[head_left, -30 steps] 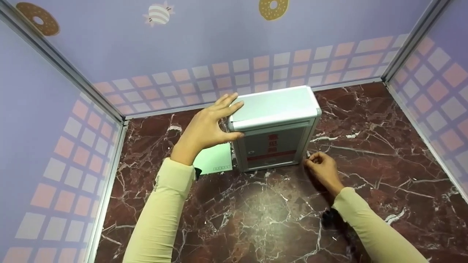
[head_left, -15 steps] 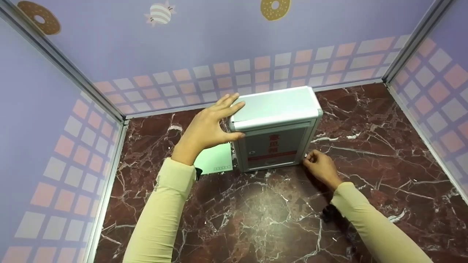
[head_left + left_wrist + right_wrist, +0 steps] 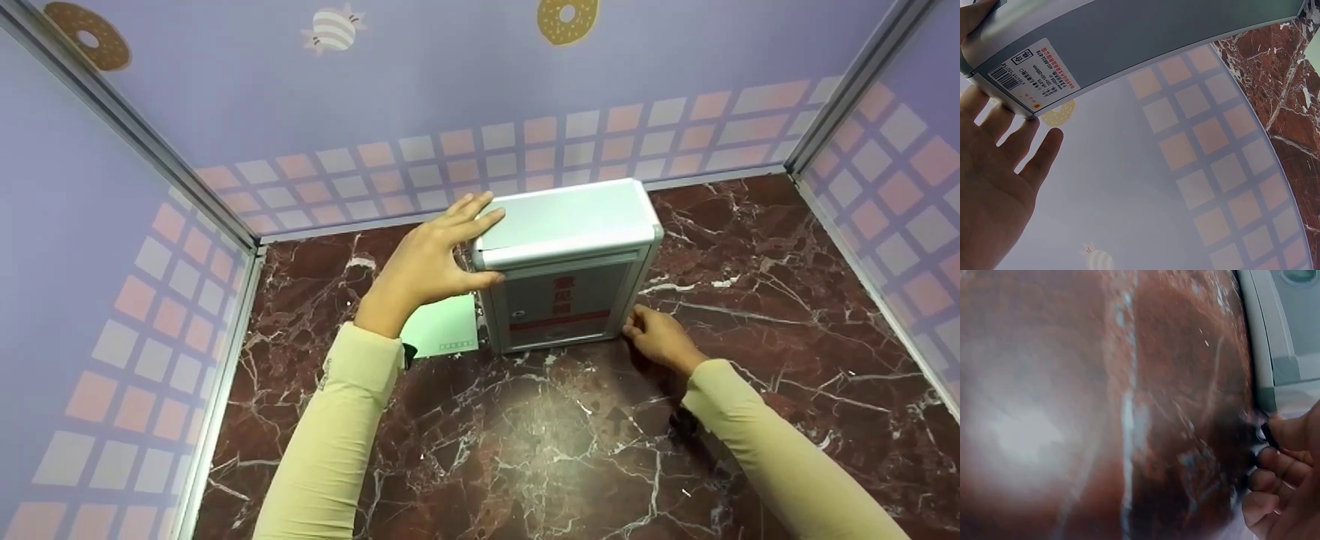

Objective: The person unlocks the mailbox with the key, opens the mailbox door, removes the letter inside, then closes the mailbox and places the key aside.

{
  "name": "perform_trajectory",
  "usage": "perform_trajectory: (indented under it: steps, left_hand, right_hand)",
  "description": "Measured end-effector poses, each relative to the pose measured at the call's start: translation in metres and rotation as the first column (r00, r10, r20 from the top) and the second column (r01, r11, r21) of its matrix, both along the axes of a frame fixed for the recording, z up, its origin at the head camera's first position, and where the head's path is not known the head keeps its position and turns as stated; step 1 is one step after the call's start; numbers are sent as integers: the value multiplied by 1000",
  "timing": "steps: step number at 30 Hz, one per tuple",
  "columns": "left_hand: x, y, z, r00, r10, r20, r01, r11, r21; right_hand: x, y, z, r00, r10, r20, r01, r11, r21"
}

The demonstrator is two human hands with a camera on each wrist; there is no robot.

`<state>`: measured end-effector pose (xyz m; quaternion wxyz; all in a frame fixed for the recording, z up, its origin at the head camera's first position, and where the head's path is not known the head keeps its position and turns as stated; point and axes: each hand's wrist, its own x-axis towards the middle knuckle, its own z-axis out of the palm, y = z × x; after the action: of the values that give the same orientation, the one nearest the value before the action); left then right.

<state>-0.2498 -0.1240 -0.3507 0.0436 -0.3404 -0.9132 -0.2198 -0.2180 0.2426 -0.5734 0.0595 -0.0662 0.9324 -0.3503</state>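
Observation:
An upright silvery metal suggestion box, with red characters on its front and a small lock at the left, stands on the marble surface. My left hand grips its top left corner, thumb at the front edge and fingers across the top. In the left wrist view those fingers reach behind the box side, which bears a label. My right hand is low at the box's bottom right corner. Its thumb and forefinger pinch a small black thing with a shiny edge, largely hidden by the fingers.
A pale green envelope with a row of small squares lies left of the box, partly behind the left wrist. Purple patterned walls enclose the marble surface at the back and both sides.
My right hand has moved slightly forward, and its fingertips now sit closer along the box's lower right side. The left hand and the box stay as they were.

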Motion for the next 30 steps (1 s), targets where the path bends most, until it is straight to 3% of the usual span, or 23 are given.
perform_trajectory:
  steps: [6, 18, 26, 30]
  left_hand:
    - [2, -1, -1, 1000, 1, 10, -1, 1000, 3]
    - [0, 1, 0, 1000, -13, 3, 13, 1000, 4]
    - [-4, 3, -9, 1000, 4, -28, -4, 1000, 9]
    - [-4, 5, -16, 997, 24, -70, -24, 1000, -2]
  right_hand:
    - [-7, 7, 0, 996, 79, 33, -78, 996, -43]
    - [-10, 13, -1, 993, 105, 48, -101, 992, -78]
    - [-10, 12, -5, 998, 47, 49, -42, 993, -110]
    - [-7, 11, -3, 999, -40, 35, 45, 985, -164]
